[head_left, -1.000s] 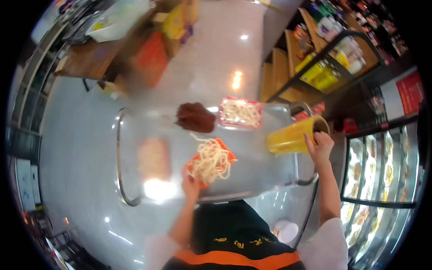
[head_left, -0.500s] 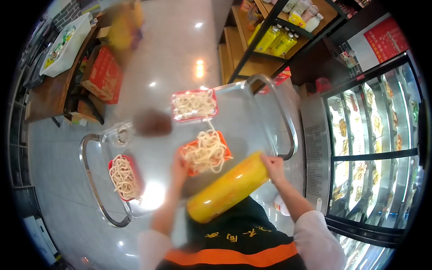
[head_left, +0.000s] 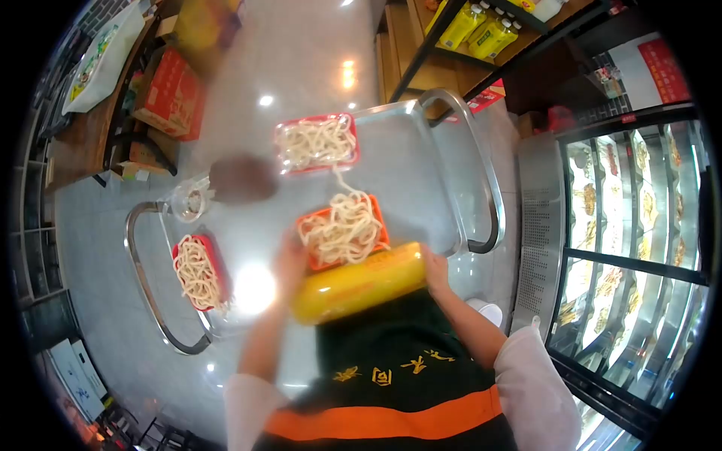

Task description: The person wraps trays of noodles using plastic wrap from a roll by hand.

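Yellow, glossy roll [head_left: 362, 286] beside tangled, ropy noodles [head_left: 344, 229].

The one camera is worn on the head, facing forward and steeply down through a wide lens with round, dark edges. The apron [head_left: 383, 415] is nearest, at six o'clock; the metal cart [head_left: 421, 169] fills the centre; the shelf [head_left: 459, 69] at one o'clock and fridge [head_left: 632, 265] at three stand farther off.
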